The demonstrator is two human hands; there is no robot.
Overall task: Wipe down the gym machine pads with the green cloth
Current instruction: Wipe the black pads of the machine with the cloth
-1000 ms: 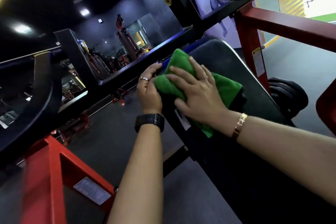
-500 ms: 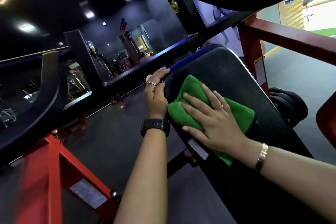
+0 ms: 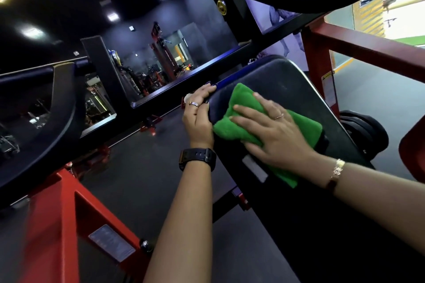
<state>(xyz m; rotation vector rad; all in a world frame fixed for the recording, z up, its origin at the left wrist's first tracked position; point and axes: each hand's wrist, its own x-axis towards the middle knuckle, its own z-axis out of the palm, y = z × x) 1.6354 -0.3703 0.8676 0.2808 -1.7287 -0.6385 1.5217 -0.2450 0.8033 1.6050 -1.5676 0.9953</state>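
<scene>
- Green cloth (image 3: 243, 110) lies folded on the upper half of the black pad (image 3: 282, 76), close to the pad's left edge. One corner reaches up toward the pad's top, and its lower end shows below the wrist, at the pad's left side.
- The right hand (image 3: 276, 135) presses flat on the cloth, fingers straight and spread, pointing toward the pad's upper left. Its grip is released, with nothing pinched.
- The left hand (image 3: 199, 119) rests against the pad's left edge, just beside the cloth, fingers stretched along that edge toward the pad's top corner. Its grip is loose and clasps nothing that can be made out.
- A small white thing shows beside the left fingers, too small to identify.
- A black watch (image 3: 197, 158) sits on the left wrist, left of the pad; a gold bracelet (image 3: 337, 173) sits on the right wrist, over the pad's lower part.
- A grey label (image 3: 255, 167) is fixed to the pad's left side, just below the right hand.
- Red frame (image 3: 368, 53) bars stand to the right of the pad.
- Black weight plates (image 3: 363, 131) sit just beyond the pad's right edge.
- Dark floor (image 3: 142, 167) spreads out left of the pad.
</scene>
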